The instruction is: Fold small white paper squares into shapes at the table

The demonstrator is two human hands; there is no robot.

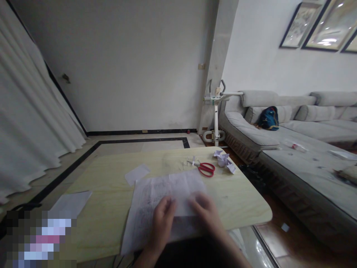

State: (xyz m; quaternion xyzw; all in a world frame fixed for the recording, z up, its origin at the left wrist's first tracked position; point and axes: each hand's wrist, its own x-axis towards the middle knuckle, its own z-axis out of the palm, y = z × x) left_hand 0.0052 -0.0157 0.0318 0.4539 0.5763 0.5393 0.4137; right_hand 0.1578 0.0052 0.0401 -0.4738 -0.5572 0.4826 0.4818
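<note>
White paper sheet lies flat on the bench, long axis running away from the person, left hand and right hand both pressing its near fold, fingers closed down.

One head-worn view looks forward and down from close above the table, with the sofa at right of the frame.
</note>
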